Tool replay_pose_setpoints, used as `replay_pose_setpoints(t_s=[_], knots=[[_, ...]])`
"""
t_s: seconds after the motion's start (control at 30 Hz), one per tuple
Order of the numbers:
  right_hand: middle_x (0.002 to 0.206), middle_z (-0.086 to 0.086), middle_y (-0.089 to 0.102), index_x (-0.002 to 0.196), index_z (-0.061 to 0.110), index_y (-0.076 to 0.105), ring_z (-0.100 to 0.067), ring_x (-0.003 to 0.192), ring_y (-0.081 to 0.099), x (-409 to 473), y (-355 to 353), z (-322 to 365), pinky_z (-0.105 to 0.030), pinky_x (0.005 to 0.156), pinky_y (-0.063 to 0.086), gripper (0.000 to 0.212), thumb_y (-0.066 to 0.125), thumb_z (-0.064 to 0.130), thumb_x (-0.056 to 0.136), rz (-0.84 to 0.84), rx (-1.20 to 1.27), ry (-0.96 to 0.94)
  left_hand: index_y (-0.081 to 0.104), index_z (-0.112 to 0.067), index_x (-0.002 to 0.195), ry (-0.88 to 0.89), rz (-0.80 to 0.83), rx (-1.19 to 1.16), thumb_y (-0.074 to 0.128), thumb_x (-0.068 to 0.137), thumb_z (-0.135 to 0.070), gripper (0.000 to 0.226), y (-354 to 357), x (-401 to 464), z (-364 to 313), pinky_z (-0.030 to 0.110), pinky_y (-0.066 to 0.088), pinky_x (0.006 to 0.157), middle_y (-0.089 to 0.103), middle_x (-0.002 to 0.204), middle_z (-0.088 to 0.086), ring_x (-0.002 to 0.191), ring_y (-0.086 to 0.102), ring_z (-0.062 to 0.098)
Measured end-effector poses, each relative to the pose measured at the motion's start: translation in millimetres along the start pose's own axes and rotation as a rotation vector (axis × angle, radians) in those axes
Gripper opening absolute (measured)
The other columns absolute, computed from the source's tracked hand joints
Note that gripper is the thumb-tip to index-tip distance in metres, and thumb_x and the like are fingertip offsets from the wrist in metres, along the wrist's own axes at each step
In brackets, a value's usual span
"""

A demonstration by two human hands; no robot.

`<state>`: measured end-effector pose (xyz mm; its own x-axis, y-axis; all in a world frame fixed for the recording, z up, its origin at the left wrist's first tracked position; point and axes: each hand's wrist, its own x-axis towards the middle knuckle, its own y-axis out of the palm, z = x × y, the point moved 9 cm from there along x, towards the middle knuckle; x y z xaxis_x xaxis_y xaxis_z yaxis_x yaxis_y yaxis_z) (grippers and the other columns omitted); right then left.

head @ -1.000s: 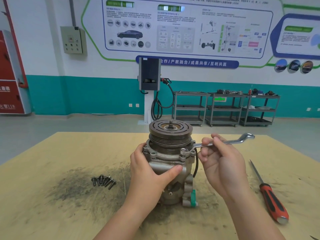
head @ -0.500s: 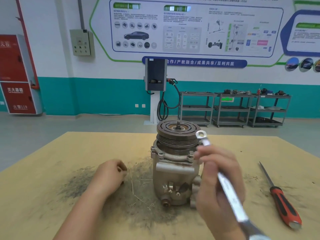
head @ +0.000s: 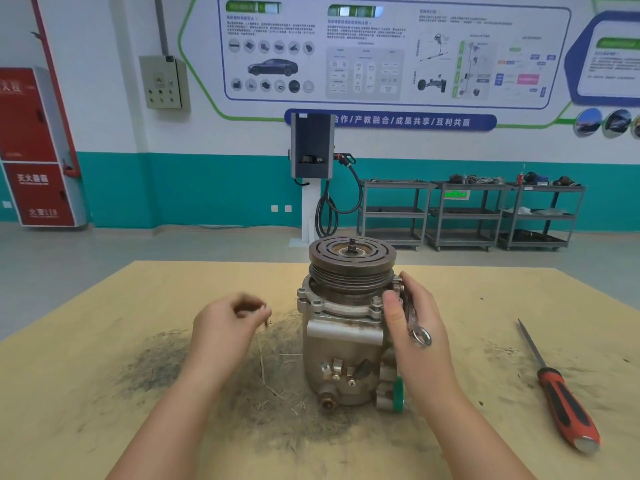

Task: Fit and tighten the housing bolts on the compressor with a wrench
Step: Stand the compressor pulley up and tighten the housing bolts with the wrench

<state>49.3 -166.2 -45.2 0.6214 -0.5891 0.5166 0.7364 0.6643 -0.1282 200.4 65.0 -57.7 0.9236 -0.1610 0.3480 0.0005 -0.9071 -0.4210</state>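
Right hand [head: 420, 327] has its fingers grasping the silver steel wrench [head: 414, 318] against the upright grey metal compressor [head: 346, 327]; left hand [head: 225, 327] hovers beside it, fingers loosely curled, can't tell if holding anything.

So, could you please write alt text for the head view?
A person's right hand holds a wrench against an upright compressor on a table; the left hand hovers beside it, fingers curled. A red-handled screwdriver lies right.
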Motion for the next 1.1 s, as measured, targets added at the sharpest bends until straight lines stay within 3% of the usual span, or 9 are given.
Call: replay_pose_setpoints(t_s=[0.07, 0.17, 0.3, 0.4, 0.57, 0.73, 0.87, 0.97, 1.1], knots=[[0.138, 0.015, 0.041, 0.147, 0.021, 0.037, 0.001, 0.124, 0.038, 1.7, 1.4, 0.3, 0.001, 0.088, 0.026, 0.096, 0.043, 0.072, 0.066, 0.048, -0.003, 0.007, 0.073, -0.027, 0.085, 0.156, -0.072, -0.316, 0.073, 0.088, -0.012, 0.016, -8.9, -14.4, -41.6, 0.012, 0.051, 0.06, 0.074, 0.074, -0.01, 0.065, 0.066, 0.001], [0.145, 0.011, 0.037, 0.149, 0.021, 0.034, 0.0, 0.126, 0.036, 2.5, 5.2, 2.0, -0.003, 0.089, 0.025, 0.103, 0.05, 0.071, 0.061, 0.091, -0.026, 0.009, 0.075, -0.025, 0.086, 0.293, -0.078, -0.526, 0.075, 0.084, -0.006, 0.019, -5.8, -36.4, -77.7, 0.01, 0.052, 0.069, 0.076, 0.08, -0.011, 0.074, 0.071, 0.003], [0.147, 0.006, 0.038, 0.149, 0.02, 0.036, -0.008, 0.132, 0.038, 3.3, 4.8, 3.6, -0.019, 0.102, 0.03, 0.11, 0.051, 0.076, 0.055, 0.071, -0.053, 0.017, 0.075, -0.026, 0.084, 0.351, -0.046, -0.461, 0.075, 0.083, -0.003, 0.023, 6.6, -43.7, -84.7, 0.009, 0.052, 0.072, 0.075, 0.081, -0.014, 0.077, 0.07, 0.001], [0.146, 0.005, 0.039, 0.148, 0.02, 0.037, -0.008, 0.132, 0.038, 3.2, 5.0, 3.8, -0.022, 0.104, 0.031, 0.109, 0.049, 0.077, 0.056, 0.073, -0.065, 0.016, 0.076, -0.025, 0.084, 0.363, -0.052, -0.462, 0.076, 0.083, -0.002, 0.023, 5.4, -40.4, -81.1, 0.013, 0.053, 0.076, 0.076, 0.083, -0.011, 0.08, 0.071, 0.005], [0.144, 0.005, 0.04, 0.147, 0.019, 0.039, -0.005, 0.128, 0.039, 3.6, 5.7, 4.6, -0.006, 0.093, 0.03, 0.108, 0.047, 0.079, 0.057, 0.068, -0.093, 0.003, 0.074, -0.034, 0.081, 0.429, -0.061, -0.335, 0.078, 0.08, -0.003, 0.032, 10.3, -43.1, -84.9, 0.012, 0.052, 0.076, 0.072, 0.085, -0.016, 0.084, 0.068, 0.003], [0.145, 0.005, 0.038, 0.15, 0.019, 0.034, -0.004, 0.128, 0.038, 3.2, 5.7, 4.0, -0.014, 0.096, 0.027, 0.113, 0.047, 0.08, 0.056, 0.054, -0.08, 0.007, 0.073, -0.037, 0.083, 0.502, -0.03, -0.261, 0.076, 0.083, -0.003, 0.034, 9.2, -42.8, -89.3, 0.01, 0.048, 0.079, 0.068, 0.087, -0.02, 0.089, 0.066, 0.004], [0.147, 0.007, 0.037, 0.15, 0.021, 0.033, -0.001, 0.126, 0.037, 3.5, 6.0, 2.5, -0.012, 0.094, 0.027, 0.113, 0.047, 0.081, 0.056, 0.059, -0.084, 0.014, 0.074, -0.037, 0.084, 0.463, 0.021, -0.262, 0.071, 0.087, -0.001, 0.037, 8.8, -39.6, -86.9, 0.012, 0.051, 0.08, 0.073, 0.088, -0.02, 0.09, 0.068, 0.002], [0.145, 0.008, 0.038, 0.15, 0.021, 0.035, -0.004, 0.128, 0.039, 3.6, 5.9, 1.9, 0.0, 0.082, 0.027, 0.113, 0.046, 0.082, 0.055, 0.06, -0.091, 0.019, 0.075, -0.033, 0.084, 0.384, 0.076, -0.306, 0.073, 0.087, -0.009, 0.024, 10.8, -37.8, -81.7, 0.012, 0.052, 0.077, 0.075, 0.086, -0.015, 0.086, 0.069, 0.003], [0.142, 0.008, 0.04, 0.149, 0.021, 0.037, -0.003, 0.124, 0.04, 3.7, 5.4, 2.7, 0.004, 0.079, 0.028, 0.112, 0.046, 0.081, 0.055, 0.051, -0.094, 0.013, 0.076, -0.026, 0.078, 0.291, 0.046, -0.401, 0.08, 0.081, -0.011, 0.015, 14.4, -37.8, -76.2, 0.017, 0.055, 0.074, 0.075, 0.079, -0.009, 0.079, 0.071, 0.009]])
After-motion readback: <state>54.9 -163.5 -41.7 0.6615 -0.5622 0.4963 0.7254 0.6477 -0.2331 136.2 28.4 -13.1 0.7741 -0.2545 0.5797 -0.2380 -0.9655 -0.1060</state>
